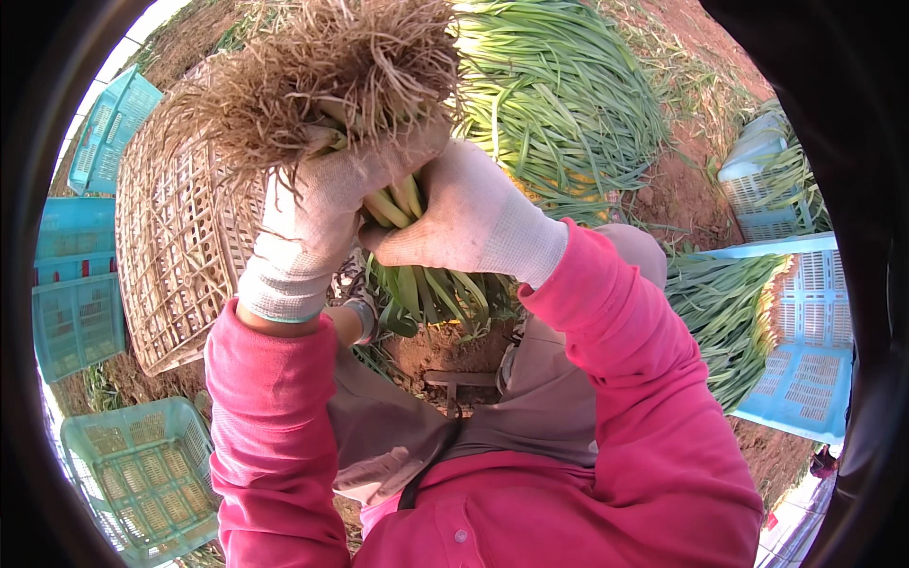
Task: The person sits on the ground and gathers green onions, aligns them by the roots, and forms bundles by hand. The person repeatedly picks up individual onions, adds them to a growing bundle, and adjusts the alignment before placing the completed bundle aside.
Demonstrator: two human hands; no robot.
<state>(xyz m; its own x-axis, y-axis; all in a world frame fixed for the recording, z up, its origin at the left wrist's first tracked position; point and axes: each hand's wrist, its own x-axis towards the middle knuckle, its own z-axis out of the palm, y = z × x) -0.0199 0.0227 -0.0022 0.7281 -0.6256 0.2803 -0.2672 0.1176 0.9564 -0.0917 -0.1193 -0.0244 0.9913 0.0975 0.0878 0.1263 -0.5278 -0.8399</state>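
A thick bunch of long-leaved green plants, probably green garlic, is raised in front of me with its mass of dry brown roots upward. My left hand, in a pale knit glove, grips the bunch just under the roots. My right hand, gloved the same way and soiled at the fingers, closes around the pale stems lower down. Green leaves hang below the right hand. Part of the stems is hidden by both gloves.
Ahead lies a large heap of green plants. A slatted basket-like crate stands at left, near blue-green plastic crates and a pale green crate. At right, a blue crate holds plants, with another laden crate beyond.
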